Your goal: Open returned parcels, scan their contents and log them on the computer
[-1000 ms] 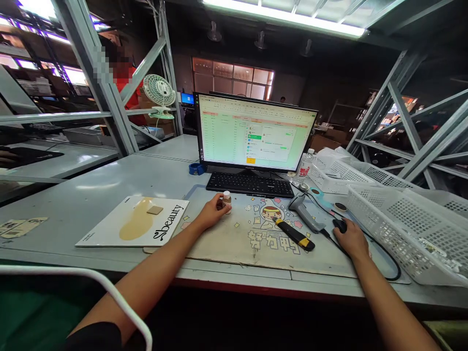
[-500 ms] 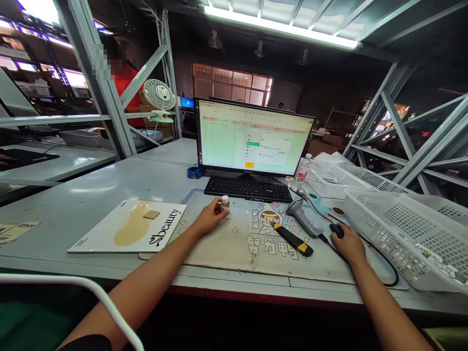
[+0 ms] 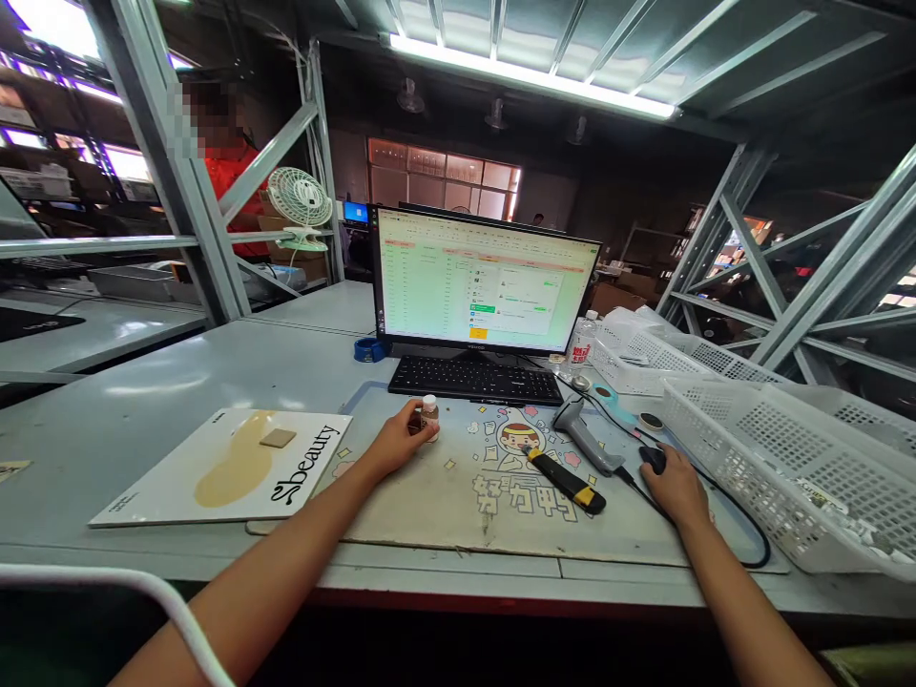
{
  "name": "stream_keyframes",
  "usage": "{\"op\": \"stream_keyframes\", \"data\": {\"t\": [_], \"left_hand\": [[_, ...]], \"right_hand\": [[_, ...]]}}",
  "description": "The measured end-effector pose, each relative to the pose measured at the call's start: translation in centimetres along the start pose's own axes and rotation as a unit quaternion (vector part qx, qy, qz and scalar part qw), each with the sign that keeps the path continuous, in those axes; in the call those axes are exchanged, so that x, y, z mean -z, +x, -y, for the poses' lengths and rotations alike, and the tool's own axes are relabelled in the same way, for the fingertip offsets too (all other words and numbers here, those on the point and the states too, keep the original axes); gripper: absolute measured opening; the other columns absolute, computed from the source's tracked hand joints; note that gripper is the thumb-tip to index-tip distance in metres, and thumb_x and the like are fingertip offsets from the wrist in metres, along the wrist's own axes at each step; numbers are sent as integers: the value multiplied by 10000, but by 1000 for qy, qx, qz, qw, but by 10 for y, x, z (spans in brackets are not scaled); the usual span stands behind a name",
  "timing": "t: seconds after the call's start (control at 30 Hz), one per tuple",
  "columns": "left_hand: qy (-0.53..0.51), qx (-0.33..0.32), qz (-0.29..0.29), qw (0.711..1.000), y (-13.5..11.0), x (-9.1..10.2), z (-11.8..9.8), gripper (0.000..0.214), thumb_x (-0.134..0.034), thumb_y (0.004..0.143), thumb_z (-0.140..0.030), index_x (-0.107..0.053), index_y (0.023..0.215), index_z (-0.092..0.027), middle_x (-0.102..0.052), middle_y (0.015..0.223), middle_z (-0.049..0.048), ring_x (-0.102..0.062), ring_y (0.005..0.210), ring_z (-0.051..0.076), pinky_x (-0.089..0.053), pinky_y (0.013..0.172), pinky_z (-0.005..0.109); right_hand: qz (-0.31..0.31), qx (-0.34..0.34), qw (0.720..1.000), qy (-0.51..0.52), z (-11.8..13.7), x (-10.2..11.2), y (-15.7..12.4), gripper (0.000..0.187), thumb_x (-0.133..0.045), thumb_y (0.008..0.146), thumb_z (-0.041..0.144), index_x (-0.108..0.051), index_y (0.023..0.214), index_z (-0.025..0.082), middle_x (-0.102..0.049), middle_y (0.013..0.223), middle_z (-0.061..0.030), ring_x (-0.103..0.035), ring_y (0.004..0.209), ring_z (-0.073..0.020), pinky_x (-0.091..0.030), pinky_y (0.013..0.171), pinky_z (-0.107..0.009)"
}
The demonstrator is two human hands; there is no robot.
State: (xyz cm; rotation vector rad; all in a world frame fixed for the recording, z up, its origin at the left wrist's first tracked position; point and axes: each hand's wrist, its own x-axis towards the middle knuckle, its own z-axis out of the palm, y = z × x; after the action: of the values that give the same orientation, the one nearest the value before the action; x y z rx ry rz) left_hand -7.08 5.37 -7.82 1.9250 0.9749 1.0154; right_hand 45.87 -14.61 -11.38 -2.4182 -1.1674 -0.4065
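Note:
My left hand (image 3: 393, 442) is closed around a small brown bottle with a white cap (image 3: 428, 416), standing upright on the worn desk mat (image 3: 458, 496) just in front of the black keyboard (image 3: 476, 381). My right hand (image 3: 673, 487) rests curled over a black computer mouse (image 3: 653, 458) at the mat's right side. Between my hands lie a black and yellow utility knife (image 3: 567, 480) and a grey barcode scanner (image 3: 585, 434). The monitor (image 3: 483, 281) behind the keyboard shows a spreadsheet with a chat window.
A white "Sbeauty" box (image 3: 225, 466) lies left of the mat. White perforated plastic baskets (image 3: 780, 448) crowd the table's right side. A water bottle (image 3: 581, 341), tape roll (image 3: 369, 349) and small fan (image 3: 304, 205) stand farther back. Someone in red (image 3: 229, 172) stands beyond the metal racking.
Only the camera view has tilted upward and shifted; both hands stay where they were, on the small bottle and the mouse.

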Motion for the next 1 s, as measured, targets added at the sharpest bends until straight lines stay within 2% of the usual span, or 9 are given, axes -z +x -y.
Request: {"op": "stream_keyframes", "data": {"t": [0.2,0.33,0.57,0.73,1.0], "left_hand": [[-1,-5,-4,1000,1,0,3,569,-694,831,-660,-558,1176,-228,-766,1046,74,-739,927,270,-540,872,385],[6,-10,-5,1000,3,-2,8,545,-683,844,-664,-558,1159,-237,-770,987,54,-735,868,259,-538,834,376],[3,-1,-3,1000,6,-1,11,598,-704,813,-694,-570,1176,-237,-792,1022,67,-753,889,269,-549,852,386],[0,4,-7,1000,7,-2,12,631,-714,794,-706,-576,1194,-239,-799,1032,71,-756,878,275,-553,845,395],[2,-2,-10,1000,4,-1,6,566,-707,817,-658,-581,1165,-231,-770,966,52,-737,864,258,-544,826,370]], "right_hand": [[-8,5,1000,4,2,2,-1,574,-512,947,396,-575,1455,136,-653,1404,-180,-661,1210,-324,-509,1039,-422],[-9,11,1000,12,7,6,-3,521,-504,959,359,-603,1430,160,-651,1395,-157,-655,1193,-311,-504,1041,-412],[1,-1,1000,-6,12,11,-4,474,-493,985,350,-647,1399,179,-643,1386,-149,-655,1156,-297,-519,1008,-404],[-6,0,1000,-9,12,10,-4,464,-504,983,339,-665,1389,183,-647,1380,-144,-653,1169,-292,-510,1038,-403],[4,11,1000,-12,9,10,-5,512,-471,975,361,-653,1418,180,-643,1389,-154,-659,1181,-315,-525,1034,-430]]}}
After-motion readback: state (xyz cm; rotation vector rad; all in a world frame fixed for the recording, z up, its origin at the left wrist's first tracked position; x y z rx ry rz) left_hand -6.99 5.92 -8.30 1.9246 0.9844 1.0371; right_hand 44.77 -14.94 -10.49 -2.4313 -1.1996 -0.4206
